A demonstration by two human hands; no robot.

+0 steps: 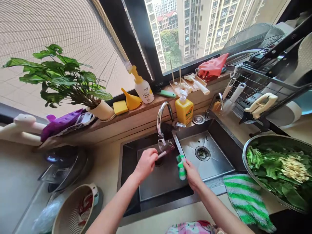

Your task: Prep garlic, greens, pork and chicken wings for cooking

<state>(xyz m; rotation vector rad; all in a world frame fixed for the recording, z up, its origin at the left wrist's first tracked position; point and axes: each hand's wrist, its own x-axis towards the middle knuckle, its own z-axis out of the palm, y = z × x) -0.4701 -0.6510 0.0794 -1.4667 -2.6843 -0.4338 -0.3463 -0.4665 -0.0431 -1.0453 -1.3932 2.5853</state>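
Observation:
My left hand (146, 164) grips a slim pink-handled utensil (166, 152) over the left basin, and its exact kind is hard to tell. Water runs from the chrome faucet (163, 113) down beside the utensil's far end. My right hand (192, 175) holds a green and white striped scrubber (181, 167) at the divider between the basins. The scrubber is a short way from the utensil and does not appear to touch it. Both hands are above the black-rimmed stainless double sink (219, 143).
A yellow AXE soap bottle (184, 110) stands behind the sink. A steel bowl of leafy greens (280, 169) and a striped towel (247, 201) lie on the right. A dish rack (258, 87) stands at the back right, a colander (73, 211) at the front left, and a potted plant (60, 78) on the sill.

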